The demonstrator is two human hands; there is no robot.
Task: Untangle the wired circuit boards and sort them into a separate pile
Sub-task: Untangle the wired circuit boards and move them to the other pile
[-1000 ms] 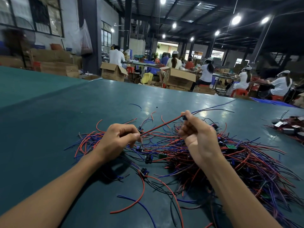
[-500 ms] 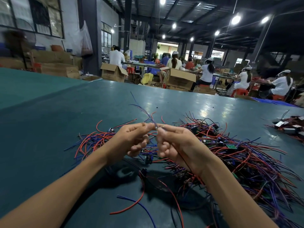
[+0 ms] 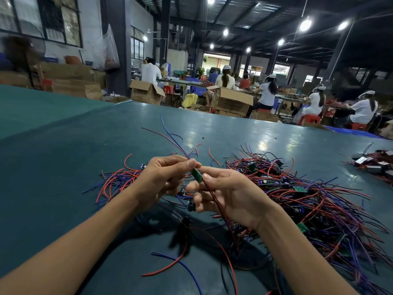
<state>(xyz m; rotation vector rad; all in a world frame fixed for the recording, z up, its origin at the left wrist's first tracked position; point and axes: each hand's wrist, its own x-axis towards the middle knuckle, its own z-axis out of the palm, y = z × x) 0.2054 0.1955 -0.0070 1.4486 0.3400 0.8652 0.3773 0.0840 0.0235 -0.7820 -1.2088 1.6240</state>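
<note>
Left hand (image 3: 161,179) & right hand (image 3: 229,194) met since 1s ago, both pinched one green circuit board (image 3: 196,175); its wires (image 3: 213,198) could've snagged in the tangle (image 3: 308,199) if yanked.

Round ceiling lamps (image 3: 305,25) are burning white and blooming against the dark roof (image 3: 255,9), while daylight is coming through the windows (image 3: 53,20) at the left and a far doorway (image 3: 215,60). The glossy green table (image 3: 63,167) is throwing back pale glare patches (image 3: 262,143) near its far edge. The left hand (image 3: 161,179) and right hand (image 3: 229,194) are casting soft dark shadows (image 3: 153,224) beneath them; the green circuit board (image 3: 196,175) pinched between them is showing crisp. A standing fan (image 3: 23,52) at the far left is smearing, and the wide lens is bowing the table edge and leaning the pillars (image 3: 119,50).
</note>
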